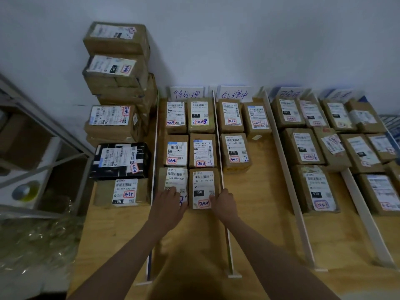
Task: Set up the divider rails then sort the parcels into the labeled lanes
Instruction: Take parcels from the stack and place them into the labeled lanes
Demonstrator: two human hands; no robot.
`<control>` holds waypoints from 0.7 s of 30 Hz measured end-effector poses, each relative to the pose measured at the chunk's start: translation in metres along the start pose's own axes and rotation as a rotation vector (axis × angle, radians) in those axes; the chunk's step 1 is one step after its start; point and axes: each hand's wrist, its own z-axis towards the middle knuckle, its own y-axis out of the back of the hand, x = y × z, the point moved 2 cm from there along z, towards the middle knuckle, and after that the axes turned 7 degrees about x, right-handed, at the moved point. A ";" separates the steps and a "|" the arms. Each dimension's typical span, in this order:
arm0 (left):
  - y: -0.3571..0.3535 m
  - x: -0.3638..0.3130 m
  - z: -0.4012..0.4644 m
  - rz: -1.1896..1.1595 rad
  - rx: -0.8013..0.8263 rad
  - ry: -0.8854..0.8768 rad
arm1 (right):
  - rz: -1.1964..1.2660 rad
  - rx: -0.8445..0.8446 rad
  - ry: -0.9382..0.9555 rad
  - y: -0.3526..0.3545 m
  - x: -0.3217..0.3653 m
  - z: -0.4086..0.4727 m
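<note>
White divider rails [218, 146] split the wooden table [259, 213] into lanes with handwritten paper labels [186, 93] at the far end. The leftmost lane holds several brown parcels in two columns. My left hand [167, 204] rests on the near-left parcel marked 070 [176, 180]. My right hand [223, 202] touches the right side of the near-right parcel marked 150 [202, 185], beside the rail. Whether the fingers curl round either box is not clear. The second lane holds three parcels [234, 151]; lanes further right hold several more [303, 148].
A tall stack of unsorted parcels [118, 113] stands left of the lanes, with a black box [121, 160] and a parcel marked 15H [123, 191] near its base. A metal shelf [32, 131] and crinkled plastic wrap [32, 239] lie at the far left. A white wall is behind.
</note>
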 end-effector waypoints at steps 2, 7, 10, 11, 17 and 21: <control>0.002 -0.001 0.001 0.006 0.037 0.003 | 0.018 0.000 0.013 0.003 0.001 0.000; 0.020 -0.002 0.004 0.040 0.097 0.021 | -0.009 -0.044 0.064 0.037 0.008 -0.019; 0.040 -0.005 0.001 0.066 0.074 0.041 | -0.113 -0.126 0.174 0.067 0.009 -0.036; 0.048 -0.006 -0.002 0.087 0.074 0.051 | -0.161 -0.155 0.224 0.076 0.009 -0.042; 0.095 -0.015 -0.032 0.222 0.003 0.115 | -0.399 -0.332 0.406 0.110 0.004 -0.088; 0.107 -0.023 -0.066 0.223 -0.074 0.130 | -0.450 -0.395 0.488 0.107 0.001 -0.115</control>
